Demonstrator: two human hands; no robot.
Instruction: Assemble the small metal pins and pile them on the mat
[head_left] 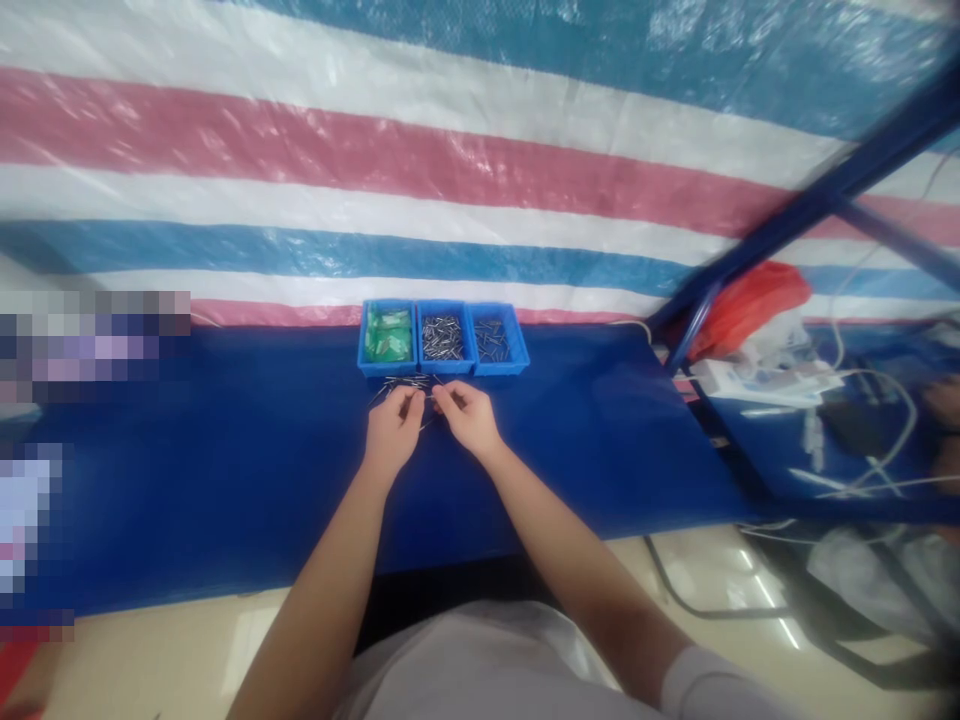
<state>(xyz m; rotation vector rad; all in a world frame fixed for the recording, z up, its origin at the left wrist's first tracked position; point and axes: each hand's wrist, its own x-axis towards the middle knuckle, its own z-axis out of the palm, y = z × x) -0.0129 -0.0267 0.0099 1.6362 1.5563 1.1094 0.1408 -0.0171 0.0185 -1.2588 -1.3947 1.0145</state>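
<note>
My left hand (395, 425) is closed in a pinch above the blue tabletop. Close beside it, my right hand (469, 420) is pinched too. A thin metal piece (430, 397) shows between the fingertips of both hands; blur hides its exact kind. Behind the hands lies a small pile of thin metal pieces (405, 381), partly covered by the fingers. Just beyond stand three blue bins in a row. The left bin (361, 340) holds green packets (388, 336), the middle bin (444, 368) many short metal pieces (442, 338), and the right bin (517, 350) fewer thin ones (491, 340).
The blue tabletop (225, 480) ends at a striped plastic sheet (450, 180) behind the bins. A blue metal frame (750, 255) rises at the right, with a red bag (757, 305) and white cables beyond. Pixelated areas cover the left edge.
</note>
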